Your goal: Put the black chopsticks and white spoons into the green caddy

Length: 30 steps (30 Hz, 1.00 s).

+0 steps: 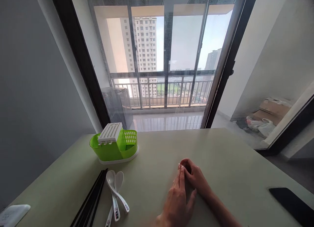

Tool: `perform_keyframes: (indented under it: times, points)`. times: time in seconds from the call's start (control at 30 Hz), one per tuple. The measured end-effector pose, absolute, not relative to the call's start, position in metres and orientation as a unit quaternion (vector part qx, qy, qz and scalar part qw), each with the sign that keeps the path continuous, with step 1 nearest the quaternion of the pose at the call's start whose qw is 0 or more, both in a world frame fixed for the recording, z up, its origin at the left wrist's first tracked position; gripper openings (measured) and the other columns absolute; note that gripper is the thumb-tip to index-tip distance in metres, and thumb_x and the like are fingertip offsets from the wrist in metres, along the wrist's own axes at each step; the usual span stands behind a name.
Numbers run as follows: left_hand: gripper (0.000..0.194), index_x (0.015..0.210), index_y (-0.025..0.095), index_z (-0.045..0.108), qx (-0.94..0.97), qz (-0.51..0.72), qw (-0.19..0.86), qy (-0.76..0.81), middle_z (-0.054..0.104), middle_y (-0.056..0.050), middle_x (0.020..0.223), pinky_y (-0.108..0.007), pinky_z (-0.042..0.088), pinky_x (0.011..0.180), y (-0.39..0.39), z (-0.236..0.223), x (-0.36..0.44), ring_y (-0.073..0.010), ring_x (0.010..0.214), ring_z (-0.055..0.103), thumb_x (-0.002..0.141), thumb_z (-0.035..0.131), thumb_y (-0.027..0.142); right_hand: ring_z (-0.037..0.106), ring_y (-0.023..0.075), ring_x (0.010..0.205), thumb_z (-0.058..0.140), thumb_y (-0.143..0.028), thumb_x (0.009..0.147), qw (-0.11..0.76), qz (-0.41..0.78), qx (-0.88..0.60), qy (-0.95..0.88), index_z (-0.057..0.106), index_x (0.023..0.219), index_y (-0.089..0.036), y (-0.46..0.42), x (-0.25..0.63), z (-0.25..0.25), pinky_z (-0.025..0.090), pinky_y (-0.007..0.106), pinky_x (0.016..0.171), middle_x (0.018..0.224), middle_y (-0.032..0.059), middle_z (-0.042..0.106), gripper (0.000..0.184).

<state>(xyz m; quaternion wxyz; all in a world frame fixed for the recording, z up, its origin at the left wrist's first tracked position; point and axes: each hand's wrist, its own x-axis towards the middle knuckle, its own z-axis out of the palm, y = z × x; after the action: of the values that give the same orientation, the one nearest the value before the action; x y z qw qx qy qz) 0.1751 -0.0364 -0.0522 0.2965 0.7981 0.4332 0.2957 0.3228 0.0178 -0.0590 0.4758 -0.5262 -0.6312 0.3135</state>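
My left hand (176,196) rests on the table right of centre, its fingers stretched forward and the thumb apart. It holds nothing. Beside it, my right hand (197,179) has loosely bent fingers, with a dark hollow between thumb and forefinger. Its fingertips meet those of my left hand, and I see no object in it. To the left lie three white spoons (118,177), crossed over one another. Several black chopsticks (89,199) lie alongside them. Behind these stands a green utensil holder (111,152) with a white slotted top and a white base.
The pale table (157,148) reaches to a glass door. A black phone-like slab (291,201) lies at the right edge, and a white object (15,214) sits in the near left corner. Cardboard boxes (276,109) and bags are on the floor beyond the glass.
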Motion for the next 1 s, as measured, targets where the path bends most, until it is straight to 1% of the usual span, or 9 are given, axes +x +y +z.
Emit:
perform_keyframes:
  times: [0.13,0.27,0.37,0.43,0.6,0.7,0.8,1.0]
  points:
    - [0.076,0.164,0.021,0.017,0.794,0.299,0.303,0.434,0.021,-0.008,0.168,-0.052,0.032,0.125,-0.0356,-0.0518,0.1753,-0.0292,0.154,0.024,0.1,0.049,0.044,0.066,0.0206,0.069,0.052,-0.055,0.093,0.477,0.31,-0.53,-0.629,0.061,0.093,-0.024,0.0183,0.3225,-0.0586,0.053,0.031,0.067,0.076,0.0019,0.071,0.032]
    - [0.076,0.164,0.022,0.018,0.794,0.305,0.302,0.431,0.022,-0.008,0.168,-0.053,0.033,0.125,-0.0358,-0.0526,0.175,-0.0302,0.154,0.024,0.099,0.051,0.044,0.067,0.0204,0.071,0.053,-0.053,0.094,0.469,0.312,-0.531,-0.633,0.061,0.094,-0.024,0.018,0.3233,-0.0599,0.053,0.031,0.069,0.079,0.0019,0.072,0.03]
    - [0.077,0.164,0.02,0.018,0.796,0.301,0.299,0.431,0.021,-0.008,0.168,-0.053,0.032,0.125,-0.0363,-0.0524,0.1737,-0.0299,0.155,0.022,0.099,0.051,0.044,0.067,0.0208,0.073,0.053,-0.052,0.095,0.467,0.316,-0.532,-0.632,0.06,0.096,-0.024,0.0171,0.323,-0.06,0.053,0.031,0.07,0.081,0.0029,0.073,0.029]
    - [0.077,0.164,0.019,0.018,0.799,0.298,0.3,0.428,0.02,-0.009,0.168,-0.054,0.031,0.125,-0.0361,-0.052,0.1722,-0.0301,0.155,0.022,0.099,0.05,0.045,0.068,0.021,0.072,0.053,-0.052,0.094,0.471,0.316,-0.528,-0.632,0.061,0.096,-0.024,0.0165,0.322,-0.0593,0.053,0.031,0.069,0.081,0.0032,0.073,0.029]
    - [0.077,0.164,0.021,0.018,0.803,0.296,0.307,0.416,0.021,-0.008,0.167,-0.056,0.033,0.124,-0.0336,-0.0553,0.1691,-0.0317,0.154,0.022,0.098,0.05,0.045,0.066,0.0196,0.068,0.054,-0.049,0.095,0.475,0.317,-0.52,-0.635,0.061,0.094,-0.024,0.0161,0.3197,-0.0587,0.053,0.03,0.066,0.076,0.0009,0.071,0.026]
    - [0.078,0.164,0.021,0.017,0.806,0.301,0.299,0.412,0.021,-0.009,0.167,-0.057,0.034,0.123,-0.0322,-0.0591,0.1691,-0.0323,0.154,0.023,0.098,0.05,0.045,0.066,0.0202,0.069,0.054,-0.049,0.095,0.473,0.319,-0.524,-0.632,0.062,0.094,-0.024,0.0163,0.3196,-0.0598,0.053,0.03,0.065,0.076,0.001,0.071,0.026]
    - [0.077,0.164,0.02,0.017,0.807,0.301,0.296,0.412,0.02,-0.009,0.167,-0.056,0.033,0.124,-0.0318,-0.0597,0.1697,-0.0319,0.154,0.023,0.098,0.05,0.044,0.066,0.0206,0.071,0.054,-0.047,0.094,0.477,0.316,-0.526,-0.63,0.062,0.095,-0.024,0.0165,0.3198,-0.061,0.052,0.03,0.066,0.078,0.0014,0.071,0.024]
    - [0.079,0.164,0.018,0.015,0.815,0.271,0.294,0.42,0.017,-0.01,0.168,-0.053,0.03,0.126,-0.0318,-0.0564,0.17,-0.0293,0.155,0.02,0.098,0.05,0.042,0.063,0.0197,0.067,0.054,-0.044,0.094,0.471,0.315,-0.526,-0.634,0.061,0.094,-0.024,0.0165,0.3204,-0.0611,0.05,0.029,0.065,0.075,-0.0002,0.069,0.021]
